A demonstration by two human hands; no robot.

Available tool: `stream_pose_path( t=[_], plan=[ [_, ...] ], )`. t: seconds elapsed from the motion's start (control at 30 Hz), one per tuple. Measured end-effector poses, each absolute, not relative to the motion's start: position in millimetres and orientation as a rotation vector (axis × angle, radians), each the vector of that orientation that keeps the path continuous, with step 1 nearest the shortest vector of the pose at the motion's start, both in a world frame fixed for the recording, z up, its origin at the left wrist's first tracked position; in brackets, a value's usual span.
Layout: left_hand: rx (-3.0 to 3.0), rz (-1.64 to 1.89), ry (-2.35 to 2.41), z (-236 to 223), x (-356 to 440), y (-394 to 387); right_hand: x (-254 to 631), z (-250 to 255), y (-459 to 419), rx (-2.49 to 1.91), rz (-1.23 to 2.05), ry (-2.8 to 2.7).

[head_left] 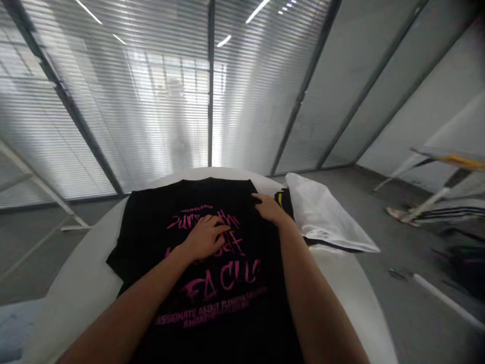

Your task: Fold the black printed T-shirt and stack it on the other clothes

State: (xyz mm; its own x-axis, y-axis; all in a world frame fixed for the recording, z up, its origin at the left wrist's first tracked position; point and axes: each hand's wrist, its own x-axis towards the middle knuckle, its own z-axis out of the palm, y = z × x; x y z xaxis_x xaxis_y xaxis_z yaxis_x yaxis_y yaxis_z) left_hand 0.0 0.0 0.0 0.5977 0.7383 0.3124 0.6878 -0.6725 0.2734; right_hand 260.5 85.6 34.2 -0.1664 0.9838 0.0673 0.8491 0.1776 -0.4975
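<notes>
A black T-shirt with pink lettering lies flat on a round white table. My left hand rests palm down on the middle of the shirt, over the pink print, with its fingers slightly curved. My right hand lies further up and to the right, its fingertips on the shirt near its upper right edge. Neither hand visibly grips the fabric. My forearms cover the lower middle of the shirt.
A white bag lies on the table to the right, over a black item with yellow trim. A bare foot or sandal and striped clothing show at far right. Behind stands a glass wall with blinds.
</notes>
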Motion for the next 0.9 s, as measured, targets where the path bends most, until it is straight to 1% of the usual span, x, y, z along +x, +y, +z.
stream_pose_path(
  t=[0.1,0.23,0.43,0.57,0.63,0.77,0.9],
  plan=[
    [2.674,0.644,1.189,-3,-1,4,251,37,83,-1.659,0.452,-2.128],
    [2.485,0.793,1.185,-6,-2,10,233,43,77,-1.554,0.398,-2.219],
    [1.926,1.050,1.219,2,-5,26,207,52,66,-1.415,0.381,-2.364],
    [1.378,1.046,1.278,24,-4,47,195,57,58,-1.354,0.422,-2.454],
    [1.234,1.029,1.266,32,-2,59,188,61,53,-1.318,0.429,-2.498],
    [1.273,1.021,1.258,29,4,77,174,67,41,-1.210,0.436,-2.568],
    [1.326,1.125,1.305,15,5,85,166,72,33,-1.160,0.495,-2.579]
  ],
)
